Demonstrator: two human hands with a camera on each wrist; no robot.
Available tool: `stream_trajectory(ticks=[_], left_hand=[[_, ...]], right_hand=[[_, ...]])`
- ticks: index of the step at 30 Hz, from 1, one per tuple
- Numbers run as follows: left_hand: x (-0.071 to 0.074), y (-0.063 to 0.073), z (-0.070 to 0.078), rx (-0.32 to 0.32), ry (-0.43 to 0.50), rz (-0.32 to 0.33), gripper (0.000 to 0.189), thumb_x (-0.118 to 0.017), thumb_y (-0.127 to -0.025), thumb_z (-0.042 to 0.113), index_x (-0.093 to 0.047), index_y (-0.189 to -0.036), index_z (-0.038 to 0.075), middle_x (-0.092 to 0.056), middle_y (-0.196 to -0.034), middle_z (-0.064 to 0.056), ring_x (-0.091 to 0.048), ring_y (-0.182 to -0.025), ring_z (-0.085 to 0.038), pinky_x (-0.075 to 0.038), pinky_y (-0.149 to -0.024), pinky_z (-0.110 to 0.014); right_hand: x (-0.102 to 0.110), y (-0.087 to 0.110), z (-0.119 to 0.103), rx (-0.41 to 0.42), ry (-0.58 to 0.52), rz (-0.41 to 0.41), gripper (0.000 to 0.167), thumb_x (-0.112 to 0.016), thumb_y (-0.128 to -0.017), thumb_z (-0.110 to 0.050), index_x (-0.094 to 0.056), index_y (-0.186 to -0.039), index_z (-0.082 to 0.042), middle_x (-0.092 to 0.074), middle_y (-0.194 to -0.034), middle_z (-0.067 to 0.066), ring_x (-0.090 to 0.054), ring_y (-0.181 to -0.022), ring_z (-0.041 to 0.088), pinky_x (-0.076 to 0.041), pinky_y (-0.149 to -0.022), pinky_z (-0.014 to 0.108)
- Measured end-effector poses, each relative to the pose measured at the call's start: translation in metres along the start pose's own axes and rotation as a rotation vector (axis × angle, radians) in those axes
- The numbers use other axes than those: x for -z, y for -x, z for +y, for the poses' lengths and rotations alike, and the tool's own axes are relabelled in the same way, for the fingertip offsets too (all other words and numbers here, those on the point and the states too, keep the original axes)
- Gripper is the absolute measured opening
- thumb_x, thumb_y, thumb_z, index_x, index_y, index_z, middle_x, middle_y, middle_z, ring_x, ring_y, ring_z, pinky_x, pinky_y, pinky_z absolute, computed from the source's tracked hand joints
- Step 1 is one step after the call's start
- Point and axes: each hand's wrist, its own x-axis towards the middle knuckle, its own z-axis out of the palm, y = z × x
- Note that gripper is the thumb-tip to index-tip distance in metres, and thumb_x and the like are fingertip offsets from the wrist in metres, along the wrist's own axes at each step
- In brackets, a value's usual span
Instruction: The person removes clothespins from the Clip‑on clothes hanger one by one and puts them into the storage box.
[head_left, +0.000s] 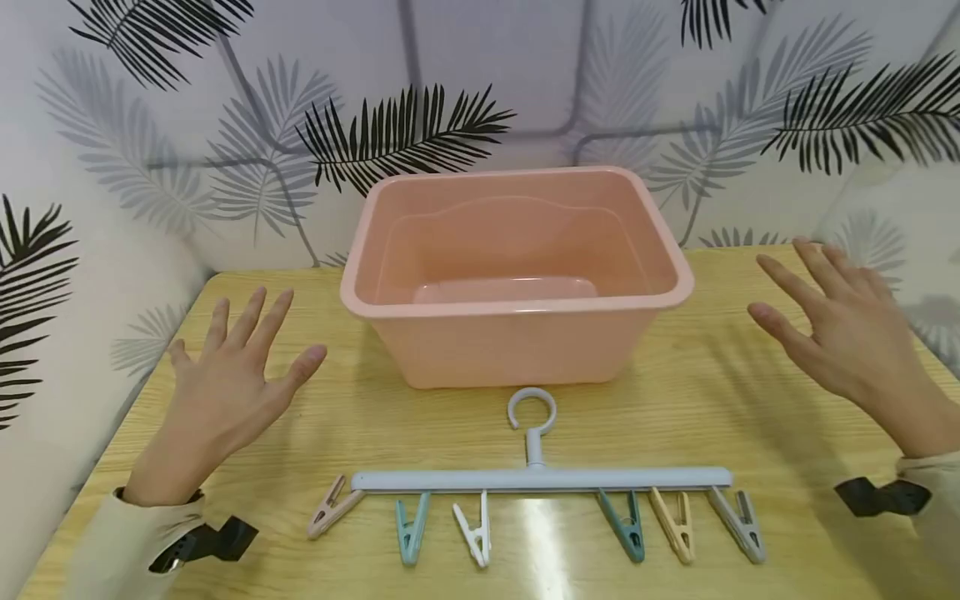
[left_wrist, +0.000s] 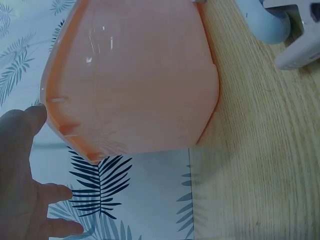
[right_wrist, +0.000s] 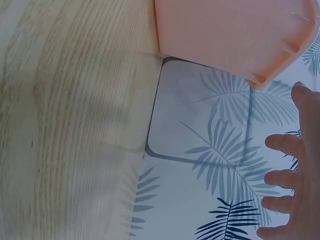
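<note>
Two spread, empty hands flank a pink rectangular plastic basin point(head_left: 517, 333).

A light wooden table point(head_left: 750, 417) carries a pink tub point(head_left: 516, 275) at twelve o'clock and a peg hanger point(head_left: 540, 479) at six.

On the wooden table point(head_left: 720, 392) stands 1 pink plastic tub point(head_left: 516, 275), and just in front of the tub lies 1 pale blue clip hanger point(head_left: 540, 477) with 1 ring hook pointing toward the tub. Along the hanger's bar, on the side away from the tub, hang 6 clips: 1 pink point(head_left: 330, 508), 1 light teal point(head_left: 411, 528), 1 white point(head_left: 474, 530), 1 dark teal point(head_left: 627, 525), 1 yellow point(head_left: 673, 523) and 1 grey point(head_left: 741, 523). 2 bare hands flank the tub, 1 left hand point(head_left: 228, 385) and 1 right hand point(head_left: 843, 329), each with 5 spread fingers.
</note>
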Motion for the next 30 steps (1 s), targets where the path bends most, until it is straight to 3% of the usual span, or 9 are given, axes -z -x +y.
stream_trajectory(ticks=[6, 11, 14, 17, 22, 27, 30], left_hand=[[0.011, 0.002, 0.005, -0.023, 0.055, 0.027, 0.072, -0.033, -0.099, 0.059, -0.009, -0.156, 0.022, -0.009, -0.16, -0.016, 0.002, -0.144, -0.046, -0.003, -0.089, -0.084], [0.028, 0.021, -0.002, 0.007, 0.056, 0.084, 0.069, -0.033, -0.101, 0.054, -0.008, -0.156, 0.02, -0.007, -0.159, -0.019, 0.006, -0.145, -0.043, -0.001, -0.09, -0.083], [0.027, 0.023, 0.001, -0.006, 0.066, 0.079, 0.068, -0.035, -0.101, 0.053, -0.01, -0.156, 0.02, -0.009, -0.159, -0.019, 0.005, -0.145, -0.043, -0.002, -0.09, -0.083], [0.019, 0.019, 0.011, -0.061, 0.107, 0.076, 0.067, -0.038, -0.101, 0.05, -0.015, -0.156, 0.019, -0.012, -0.159, -0.018, 0.0, -0.145, -0.044, -0.003, -0.092, -0.082], [0.022, 0.022, 0.024, -0.169, 0.19, 0.209, 0.064, -0.044, -0.101, 0.046, -0.027, -0.152, 0.012, -0.021, -0.157, -0.018, -0.013, -0.143, -0.045, -0.006, -0.101, -0.074], [0.034, 0.028, 0.038, -0.299, 0.257, 0.368, 0.066, -0.047, -0.098, 0.051, -0.04, -0.145, 0.005, -0.035, -0.151, -0.018, -0.031, -0.136, -0.046, -0.019, -0.106, -0.064], [0.04, 0.038, 0.048, -0.335, 0.288, 0.443, 0.068, -0.048, -0.096, 0.056, -0.045, -0.143, 0.007, -0.043, -0.147, -0.013, -0.041, -0.132, -0.04, -0.029, -0.108, -0.054]], right_hand=[[0.004, 0.001, -0.002, -0.013, -0.002, -0.008, 0.063, -0.04, -0.101, -0.051, -0.03, -0.152, -0.015, -0.016, -0.156, 0.024, -0.012, -0.142, 0.046, -0.009, -0.11, 0.064], [-0.002, -0.018, -0.015, 0.039, -0.08, 0.0, 0.06, -0.041, -0.101, -0.051, -0.034, -0.151, -0.018, -0.018, -0.157, 0.02, -0.012, -0.144, 0.042, -0.009, -0.111, 0.062], [-0.001, -0.017, -0.017, 0.046, -0.088, 0.015, 0.06, -0.042, -0.1, -0.052, -0.037, -0.149, -0.018, -0.02, -0.157, 0.02, -0.014, -0.144, 0.041, -0.011, -0.11, 0.062], [0.004, -0.007, -0.01, 0.048, -0.062, 0.032, 0.06, -0.043, -0.1, -0.052, -0.041, -0.147, -0.015, -0.023, -0.155, 0.021, -0.017, -0.143, 0.042, -0.013, -0.109, 0.063], [0.013, -0.008, -0.008, 0.065, -0.035, 0.063, 0.059, -0.042, -0.1, -0.051, -0.045, -0.144, -0.012, -0.025, -0.154, 0.022, -0.018, -0.143, 0.042, -0.015, -0.11, 0.062], [0.012, -0.004, -0.017, 0.064, -0.052, 0.093, 0.061, -0.04, -0.1, -0.053, -0.047, -0.142, -0.01, -0.027, -0.153, 0.023, -0.018, -0.143, 0.042, -0.015, -0.111, 0.061], [0.009, 0.0, -0.023, 0.107, -0.091, 0.156, 0.062, -0.04, -0.1, -0.054, -0.052, -0.138, -0.006, -0.033, -0.15, 0.025, -0.024, -0.14, 0.045, -0.017, -0.11, 0.061]])
